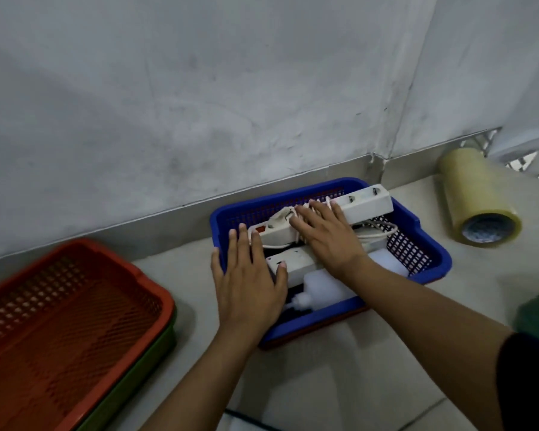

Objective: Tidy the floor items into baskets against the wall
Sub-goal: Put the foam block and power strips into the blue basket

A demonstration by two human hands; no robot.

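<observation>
Head view looks down at a tiled floor [324,377] where it meets a grey wall [231,88], and the tidying looks partly done. Against the skirting sits a blue basket [430,265], already loaded: a long white power strip [364,203] with its cord wound around it lies slantwise across the top, one end riding up over the far rim instead of lying inside; under it are a second white power strip [296,259], a white plastic bottle [318,287] on its side and something pale at the right that I cannot identify. A red edge shows beneath the blue basket, perhaps another basket nested under it.

Both hands are spread flat, gripping nothing. The left hand [249,284] rests over the near-left corner of the blue basket, its fingertips reaching the end of the long strip; the right hand [324,234] presses palm-down on the strip's wound cord. My reading is that the strip is being settled into place.

Still left, as far as I can judge: a large roll of clear tape [479,197] lies on the floor to the right, near the wall and outside any basket. To the left, a red basket [63,321] stacked on a green one [143,368] holds nothing and stands angled, a little off the wall
</observation>
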